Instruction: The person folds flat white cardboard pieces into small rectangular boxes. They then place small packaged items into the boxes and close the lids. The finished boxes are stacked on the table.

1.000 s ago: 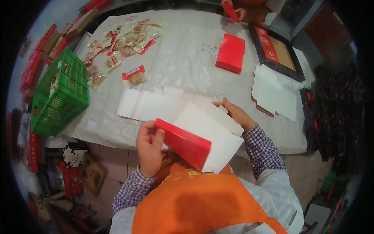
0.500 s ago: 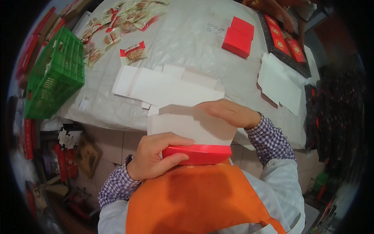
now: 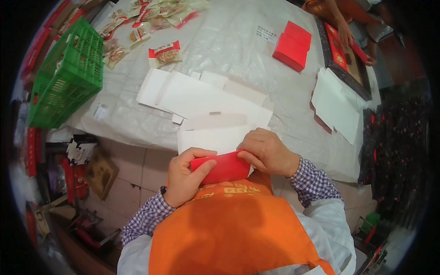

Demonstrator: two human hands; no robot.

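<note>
Pinching a red box point(image 3: 222, 167) with left hand point(image 3: 184, 178) and right hand point(image 3: 271, 152), close to an orange apron point(image 3: 220, 229), near white cardboard point(image 3: 201, 98) on the desk point(image 3: 224, 43).

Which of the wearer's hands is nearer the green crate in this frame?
Left. The left hand, on the left end of the red carton, is right of the green crate; the right hand is farther right, at the carton's other end.

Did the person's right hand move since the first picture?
Yes. Judged against the flat white cardboard pieces beyond it, the right hand has moved toward the orange cloth apron and now grips the red cardboard.
</note>
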